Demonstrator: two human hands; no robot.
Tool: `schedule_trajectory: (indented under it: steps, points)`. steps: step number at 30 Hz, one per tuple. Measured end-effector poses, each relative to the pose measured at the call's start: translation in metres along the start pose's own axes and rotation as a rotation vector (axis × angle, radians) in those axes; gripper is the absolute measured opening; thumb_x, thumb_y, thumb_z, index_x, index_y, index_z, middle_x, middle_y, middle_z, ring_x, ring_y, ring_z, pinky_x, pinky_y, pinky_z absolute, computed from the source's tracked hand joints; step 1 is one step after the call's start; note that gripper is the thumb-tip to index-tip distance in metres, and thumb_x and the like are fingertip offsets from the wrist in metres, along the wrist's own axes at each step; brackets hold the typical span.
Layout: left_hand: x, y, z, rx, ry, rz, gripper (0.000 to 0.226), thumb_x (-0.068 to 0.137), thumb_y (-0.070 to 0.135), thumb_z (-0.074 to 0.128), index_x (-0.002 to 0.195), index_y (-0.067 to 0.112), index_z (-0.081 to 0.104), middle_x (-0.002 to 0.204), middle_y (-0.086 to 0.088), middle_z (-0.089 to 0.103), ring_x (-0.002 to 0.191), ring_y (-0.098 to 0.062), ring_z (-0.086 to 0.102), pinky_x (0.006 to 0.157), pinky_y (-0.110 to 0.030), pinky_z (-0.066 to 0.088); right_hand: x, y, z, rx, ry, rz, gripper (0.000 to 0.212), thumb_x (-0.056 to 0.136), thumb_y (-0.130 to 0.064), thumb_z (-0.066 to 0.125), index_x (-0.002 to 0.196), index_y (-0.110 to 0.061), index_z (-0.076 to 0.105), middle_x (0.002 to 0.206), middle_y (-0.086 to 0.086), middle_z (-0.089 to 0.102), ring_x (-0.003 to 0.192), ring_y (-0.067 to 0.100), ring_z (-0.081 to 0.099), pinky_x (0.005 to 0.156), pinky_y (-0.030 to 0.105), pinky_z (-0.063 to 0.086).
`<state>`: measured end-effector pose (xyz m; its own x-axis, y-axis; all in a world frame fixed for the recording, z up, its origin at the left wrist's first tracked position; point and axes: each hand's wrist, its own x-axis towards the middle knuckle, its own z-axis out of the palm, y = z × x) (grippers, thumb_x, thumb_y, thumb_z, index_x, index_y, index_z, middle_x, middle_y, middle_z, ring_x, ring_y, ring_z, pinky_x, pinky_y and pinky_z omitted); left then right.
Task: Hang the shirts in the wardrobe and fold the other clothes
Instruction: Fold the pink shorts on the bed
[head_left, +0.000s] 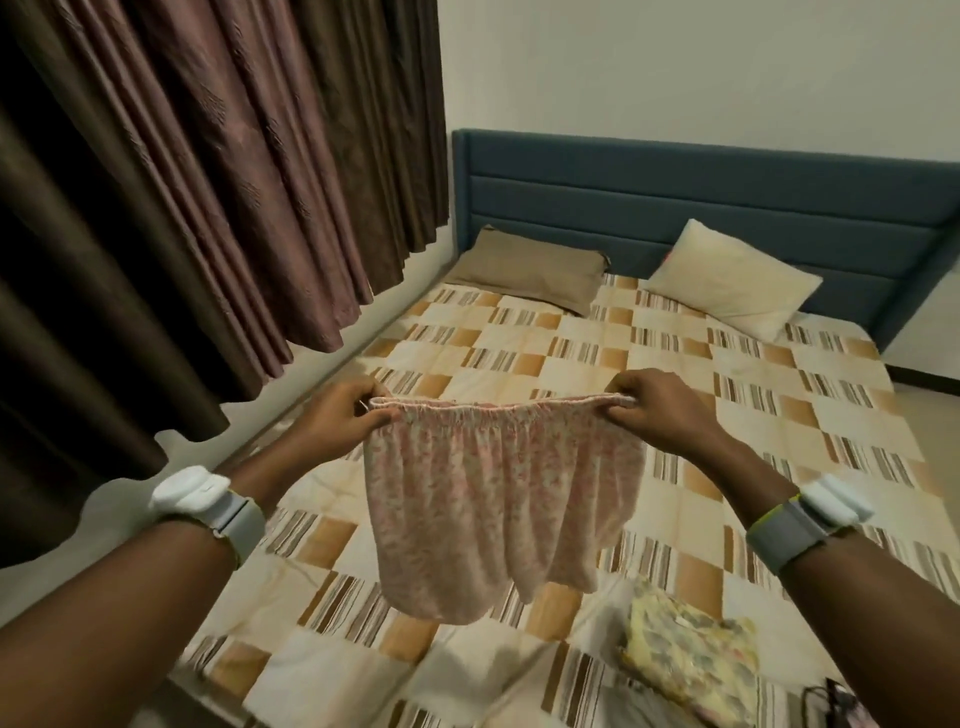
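Pink floral shorts (498, 499) are held up by the elastic waistband, stretched flat above the bed (571, 364). One end of the band is pinched by the left hand (343, 415), the other by the right hand (660, 410); fingers are curled on both. The legs hang free, clear of the checked quilt. A folded yellow floral garment (691, 654) lies on the quilt, lower right. No readable writing or label is seen on any cloth.

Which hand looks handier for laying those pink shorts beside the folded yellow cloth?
Probably the right hand. Both hands pinch the waistband of the pink shorts, but the folded yellow cloth lies on the bed below the right arm; the left hand is farther off.
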<state>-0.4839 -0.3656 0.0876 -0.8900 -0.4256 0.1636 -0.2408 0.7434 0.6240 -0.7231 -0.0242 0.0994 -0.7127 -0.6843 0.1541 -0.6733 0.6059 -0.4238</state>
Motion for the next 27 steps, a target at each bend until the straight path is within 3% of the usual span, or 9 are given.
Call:
schedule_trajectory:
  steps: [3, 6, 10, 15, 19, 21, 24, 27]
  points:
    - [0.035, -0.025, 0.027, -0.123, -0.041, -0.008, 0.017, 0.089, 0.029, 0.080, 0.082, 0.024, 0.066, 0.081, 0.004, 0.069, 0.080, -0.018, 0.066, 0.075, -0.048, 0.055, 0.008, 0.012, 0.019, 0.069, 0.075, 0.116, 0.013, 0.090, -0.032, 0.073, 0.082, -0.023, 0.072, 0.079, -0.008, 0.066, 0.077, 0.013, 0.061, 0.066, 0.039, 0.052]
    - [0.053, -0.035, 0.043, -0.330, -0.076, -0.016, 0.033, 0.081, 0.051, 0.070, 0.083, 0.020, 0.061, 0.078, 0.004, 0.063, 0.070, -0.012, 0.057, 0.066, -0.034, 0.048, 0.005, 0.011, 0.023, 0.170, 0.130, 0.187, 0.011, 0.088, -0.024, 0.077, 0.080, -0.021, 0.071, 0.078, -0.006, 0.069, 0.078, 0.011, 0.063, 0.065, 0.034, 0.048]
    - [0.033, -0.062, 0.069, -0.541, -0.165, 0.000, 0.023, 0.091, 0.036, 0.064, 0.092, 0.013, 0.060, 0.080, -0.009, 0.061, 0.070, -0.008, 0.056, 0.065, -0.026, 0.045, -0.029, 0.004, 0.042, 0.354, 0.139, 0.317, 0.010, 0.083, -0.013, 0.081, 0.082, -0.020, 0.075, 0.077, -0.007, 0.072, 0.075, 0.008, 0.067, 0.069, 0.034, 0.054]
    - [-0.057, -0.146, 0.136, -0.524, -0.539, -0.054, 0.017, 0.094, 0.042, 0.066, 0.091, 0.027, 0.059, 0.077, 0.010, 0.059, 0.068, -0.003, 0.052, 0.063, -0.024, 0.041, -0.114, -0.007, 0.122, 0.490, -0.123, 0.498, 0.014, 0.080, -0.007, 0.085, 0.078, -0.016, 0.075, 0.076, -0.005, 0.075, 0.071, 0.008, 0.069, 0.064, 0.018, 0.051]
    - [-0.111, -0.183, 0.156, -0.506, -0.850, -0.097, 0.015, 0.095, 0.041, 0.072, 0.090, 0.030, 0.064, 0.080, 0.008, 0.063, 0.071, -0.005, 0.059, 0.066, -0.032, 0.045, -0.166, 0.000, 0.172, 0.630, -0.456, 0.593, 0.023, 0.072, -0.024, 0.093, 0.077, -0.012, 0.075, 0.071, -0.003, 0.072, 0.062, 0.005, 0.063, 0.062, 0.023, 0.047]
    - [-0.113, -0.186, 0.152, -0.594, -0.952, -0.205, 0.027, 0.085, 0.053, 0.078, 0.087, 0.028, 0.069, 0.080, 0.003, 0.067, 0.074, -0.012, 0.064, 0.069, -0.031, 0.049, -0.178, 0.007, 0.181, 0.776, -0.575, 0.681, 0.026, 0.067, -0.029, 0.089, 0.077, -0.011, 0.074, 0.072, 0.003, 0.071, 0.063, 0.010, 0.063, 0.062, 0.024, 0.049]
    - [-0.101, -0.189, 0.154, -0.805, -0.955, -0.387, 0.048, 0.067, 0.062, 0.088, 0.089, 0.022, 0.074, 0.085, -0.004, 0.068, 0.078, -0.019, 0.067, 0.068, -0.027, 0.055, -0.180, 0.027, 0.197, 1.089, -0.557, 0.752, 0.036, 0.068, -0.030, 0.090, 0.085, -0.004, 0.074, 0.083, 0.017, 0.070, 0.075, 0.026, 0.067, 0.066, 0.030, 0.056]
    - [-0.077, -0.192, 0.181, -0.958, -0.755, -0.535, 0.051, 0.067, 0.057, 0.090, 0.091, 0.015, 0.072, 0.085, -0.007, 0.069, 0.075, -0.017, 0.069, 0.065, -0.025, 0.057, -0.159, 0.053, 0.240, 1.419, -0.303, 0.922, 0.035, 0.077, -0.022, 0.088, 0.102, 0.001, 0.076, 0.103, 0.023, 0.075, 0.097, 0.035, 0.073, 0.083, 0.040, 0.062]
